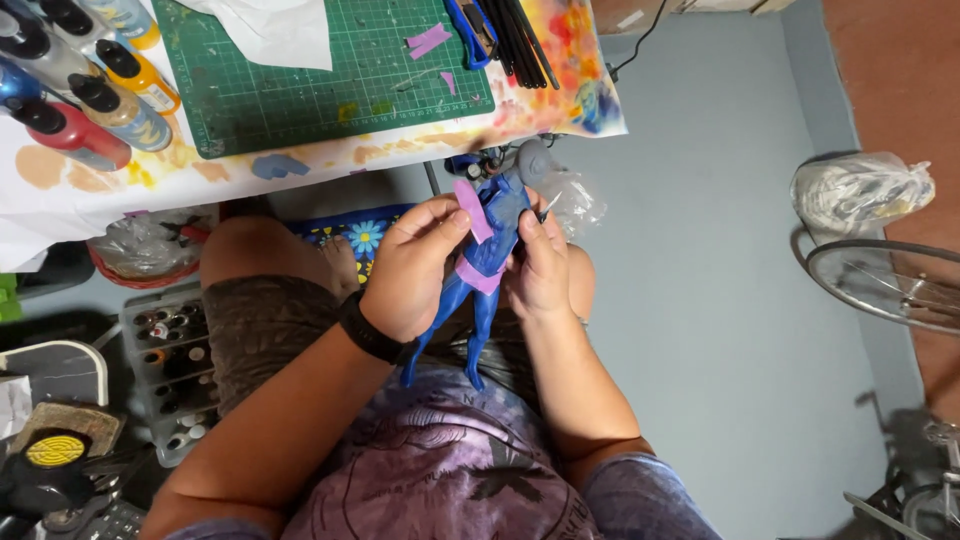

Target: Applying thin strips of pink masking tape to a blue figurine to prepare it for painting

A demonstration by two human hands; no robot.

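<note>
— Holding it over the lap, are they? Where exactly is the figure?

— Yes. The blue moulded humanoid figure sits between both hands, above the knees and just below the table edge, legs pointing down toward the purple tie-dye shirt. A pale purple strip lies across its chest and another wraps its waist.

— And the hands?

— The left hand, with a black wristband, is closed around the figure's torso, thumb pressing the strip. The right hand is clasped on the other side, fingers curled against it; a thin metal tool tip shows beside them, though I cannot tell how it is gripped.

— Any packages or labels nearby?

— At the upper left, paint squeeze bottles with black caps lie on their sides on the stained white table cover, bodies red, yellow and blue with coloured label bands. Beside them sits a green gridded cutting mat carrying purple scraps. Lower left, a clear tray of small paint pots. Far right, a knotted clear plastic bag on the grey floor.
</note>
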